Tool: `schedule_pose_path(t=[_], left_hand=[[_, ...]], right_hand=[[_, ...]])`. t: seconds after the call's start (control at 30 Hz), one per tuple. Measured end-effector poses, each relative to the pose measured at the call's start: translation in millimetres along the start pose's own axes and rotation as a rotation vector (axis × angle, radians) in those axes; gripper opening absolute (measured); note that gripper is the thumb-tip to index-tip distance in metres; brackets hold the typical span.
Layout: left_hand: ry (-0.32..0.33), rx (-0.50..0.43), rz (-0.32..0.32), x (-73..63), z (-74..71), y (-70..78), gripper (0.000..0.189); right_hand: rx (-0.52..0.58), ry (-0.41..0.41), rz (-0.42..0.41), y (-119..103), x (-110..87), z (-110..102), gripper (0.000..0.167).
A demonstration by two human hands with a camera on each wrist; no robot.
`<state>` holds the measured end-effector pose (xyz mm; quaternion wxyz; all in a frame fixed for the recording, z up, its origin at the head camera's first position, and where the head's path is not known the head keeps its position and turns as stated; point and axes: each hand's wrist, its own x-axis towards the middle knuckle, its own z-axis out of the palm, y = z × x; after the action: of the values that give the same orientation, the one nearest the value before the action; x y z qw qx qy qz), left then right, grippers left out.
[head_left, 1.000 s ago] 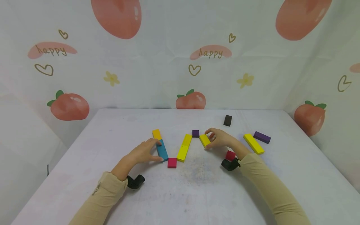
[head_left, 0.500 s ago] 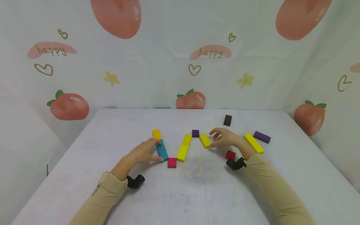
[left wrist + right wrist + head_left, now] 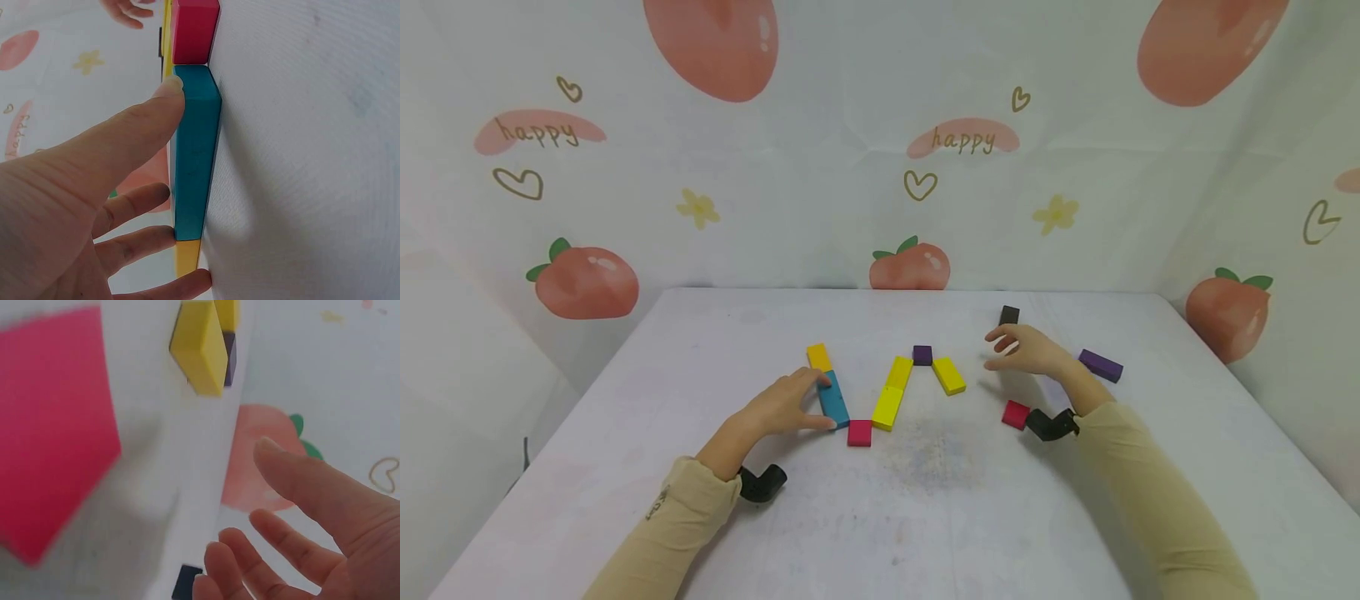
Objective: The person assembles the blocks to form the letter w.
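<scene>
My left hand (image 3: 778, 406) rests its thumb and a fingertip lightly on a blue block (image 3: 833, 404), fingers spread. An orange block (image 3: 818, 357) adjoins its far end, and a red block (image 3: 860, 433) its near end. From there two yellow blocks (image 3: 892, 393) slant up to a small purple block (image 3: 922, 356). A short yellow block (image 3: 949, 376) slopes down to the right of it. My right hand (image 3: 1033, 350) hovers to the right of that yellow block, fingers loosely bent, holding nothing. In the right wrist view, thumb and fingers are apart.
A dark block (image 3: 1009, 316) lies just beyond the right hand. Another red block (image 3: 1016, 414) sits close to the right wrist camera (image 3: 1051, 425), and a long purple block (image 3: 1101, 366) lies farther right. The right hand and forearm hide the long yellow block. A patterned cloth hangs behind.
My right hand has let go of the short yellow block, which stays in place, and has moved right, now covering the long yellow block. The left hand has not moved.
</scene>
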<state>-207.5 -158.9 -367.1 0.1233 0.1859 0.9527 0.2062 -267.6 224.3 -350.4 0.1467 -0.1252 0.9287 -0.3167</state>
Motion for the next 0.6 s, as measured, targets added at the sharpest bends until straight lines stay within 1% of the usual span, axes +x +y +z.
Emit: schedule_pose_path(t=[0.17,0.33,0.47,0.6], left_hand=[[0.002,0.003,0.008,-0.4,-1.0,0.9,0.058],[0.000,0.000,0.004,-0.3,-0.9,0.8,0.059],[-0.002,-0.001,0.000,-0.3,-0.4,0.6,0.059],[-0.003,-0.002,0.003,-0.4,-0.2,0.4,0.059]], right_hand=[[-0.027,0.064,0.020,9,6.1,-13,0.054],[-0.027,0.115,0.075,18,14.7,-21,0.054],[-0.011,0.142,0.107,24,21.0,-24,0.057],[-0.001,0.151,0.115,29,27.3,-26,0.060]])
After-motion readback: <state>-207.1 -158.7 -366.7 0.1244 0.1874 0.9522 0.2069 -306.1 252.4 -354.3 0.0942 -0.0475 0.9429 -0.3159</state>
